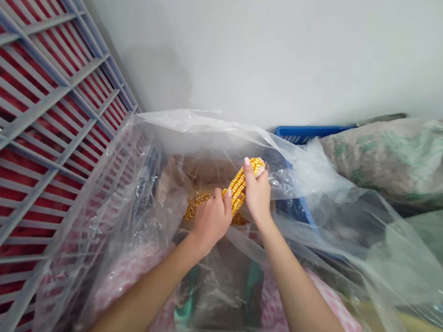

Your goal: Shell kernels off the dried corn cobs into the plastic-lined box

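So the corn cob [237, 185] is kinda sandwiched between both hands: its far end is clamped by the right hand [259, 194], its lower stretch by the left hand [213, 217]. The long axis is slanted (pretty steeply), with the tip pointed away and rightward. It's all held above loose kernels [193, 208] surrounded by clear plastic [182, 120].
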The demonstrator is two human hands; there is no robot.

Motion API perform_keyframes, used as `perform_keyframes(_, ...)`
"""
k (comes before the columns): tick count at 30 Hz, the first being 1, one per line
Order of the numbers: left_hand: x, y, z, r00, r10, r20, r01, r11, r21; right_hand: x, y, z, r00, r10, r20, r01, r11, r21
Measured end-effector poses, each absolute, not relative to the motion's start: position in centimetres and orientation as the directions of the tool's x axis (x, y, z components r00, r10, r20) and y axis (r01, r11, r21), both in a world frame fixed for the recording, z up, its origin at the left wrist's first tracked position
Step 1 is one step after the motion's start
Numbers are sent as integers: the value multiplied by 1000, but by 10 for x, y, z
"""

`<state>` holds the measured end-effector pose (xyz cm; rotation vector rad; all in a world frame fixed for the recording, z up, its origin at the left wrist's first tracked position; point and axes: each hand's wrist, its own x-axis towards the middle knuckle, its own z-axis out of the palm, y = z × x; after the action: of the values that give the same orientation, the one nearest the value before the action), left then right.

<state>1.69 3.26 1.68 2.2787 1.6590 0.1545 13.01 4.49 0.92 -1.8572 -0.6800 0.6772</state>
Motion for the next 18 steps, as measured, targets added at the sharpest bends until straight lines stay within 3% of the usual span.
perform_keyframes(9,14,30,14,335,935,-118,869,-258,422,121,46,7,697,709,-107,119,-262,-958)
perform_keyframes(14,15,28,13,340,934,-107,867,-268,420,122,45,6,692,716,-95,122,-246,-962)
perform_keyframes(18,9,35,16,346,935,-73,865,-288,410,132,46,8,609,791,-65,146,-192,-970)
